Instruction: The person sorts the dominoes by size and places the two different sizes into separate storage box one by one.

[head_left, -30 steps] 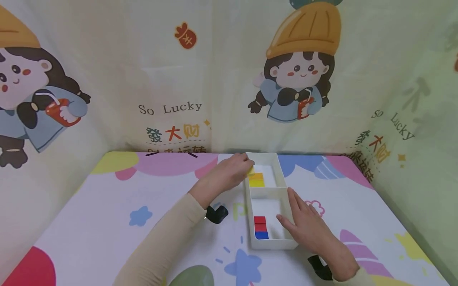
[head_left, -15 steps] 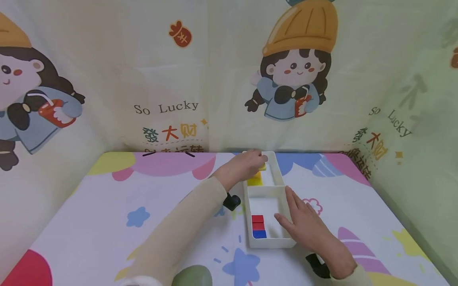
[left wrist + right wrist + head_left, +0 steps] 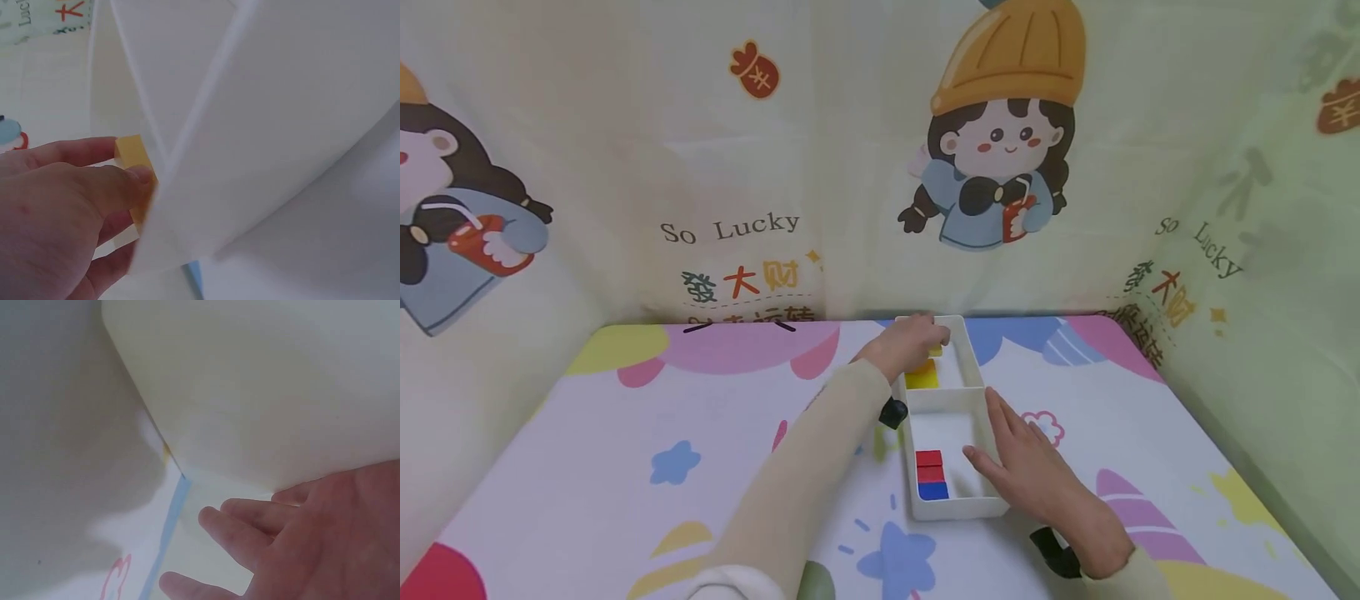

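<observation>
A white two-compartment box [image 3: 958, 509] stands on the table. Over its far compartment, my left hand [image 3: 901, 345] pinches a yellow block [image 3: 131, 152] between thumb and fingers. More yellow blocks [image 3: 922, 377] lie against the divider in that compartment, partly covered by the hand. In the near compartment, red blocks [image 3: 929, 472] and a blue block [image 3: 933, 492] form a row along the left wall. My right hand [image 3: 1037, 471] lies along the box's right side with fingers extended and thumb spread over the near compartment. Whether the right fingers press the wall cannot be told.
The table cover [image 3: 752, 400] has a colourful printed pattern. Behind it hangs a printed curtain [image 3: 850, 167], which also runs along both sides. A black wrist device [image 3: 892, 413] sits beside the box under my left wrist, another [image 3: 1055, 554] by my right wrist.
My left hand has moved right from the box's left wall to over the far compartment, carrying the yellow block. The right hand stays beside the box. The head view has turned slightly right.
</observation>
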Available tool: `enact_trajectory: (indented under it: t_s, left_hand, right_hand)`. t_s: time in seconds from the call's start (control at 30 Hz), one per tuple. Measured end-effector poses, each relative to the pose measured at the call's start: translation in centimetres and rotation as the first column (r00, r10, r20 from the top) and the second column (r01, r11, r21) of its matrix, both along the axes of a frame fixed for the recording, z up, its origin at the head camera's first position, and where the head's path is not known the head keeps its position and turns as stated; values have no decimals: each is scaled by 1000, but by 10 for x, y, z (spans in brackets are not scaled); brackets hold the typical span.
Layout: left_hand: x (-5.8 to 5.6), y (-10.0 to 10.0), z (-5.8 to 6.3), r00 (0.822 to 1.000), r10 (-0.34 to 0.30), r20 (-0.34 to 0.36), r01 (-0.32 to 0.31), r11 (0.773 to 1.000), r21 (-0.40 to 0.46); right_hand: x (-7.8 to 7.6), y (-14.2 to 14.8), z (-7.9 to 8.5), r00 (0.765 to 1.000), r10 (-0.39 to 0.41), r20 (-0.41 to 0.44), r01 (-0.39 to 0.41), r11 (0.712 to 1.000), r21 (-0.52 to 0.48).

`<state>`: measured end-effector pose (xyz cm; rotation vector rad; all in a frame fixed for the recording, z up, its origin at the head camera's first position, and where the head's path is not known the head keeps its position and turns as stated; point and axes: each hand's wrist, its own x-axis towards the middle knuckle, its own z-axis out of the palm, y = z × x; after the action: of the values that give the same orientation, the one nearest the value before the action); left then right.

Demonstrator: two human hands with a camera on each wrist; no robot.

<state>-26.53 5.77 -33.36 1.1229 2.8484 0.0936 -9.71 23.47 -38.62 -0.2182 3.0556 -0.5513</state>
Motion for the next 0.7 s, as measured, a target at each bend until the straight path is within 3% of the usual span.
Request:
enact_trajectory:
  t_s: [0.3, 0.43, 0.53, 0.63, 0.7]
  left_hand:
    - [-5, -4, -14, 997, 34, -71, -31, 999, 38]
    - [-5, -1, -14, 989, 20, -146, -22, 1000, -13]
    - [-4, 0, -15, 990, 23, -141, -29, 999, -40]
    - [-1, 1, -15, 996, 51, -78, -52, 999, -9]
    - [0, 2, -15, 996, 54, -74, -55, 998, -14]
  right_hand:
    - [-1, -2, 0, 1000, 14, -9, -14, 1000, -7]
    - [-2, -1, 1, 999, 13, -31, -14, 1000, -9]
    - [-3, 0, 0, 1000, 13, -17, -14, 1000, -19]
    - [-4, 0, -1, 1000, 7, 4, -7, 1000, -27]
    - [-3, 0, -2, 1000, 4, 12, -4, 1000, -29]
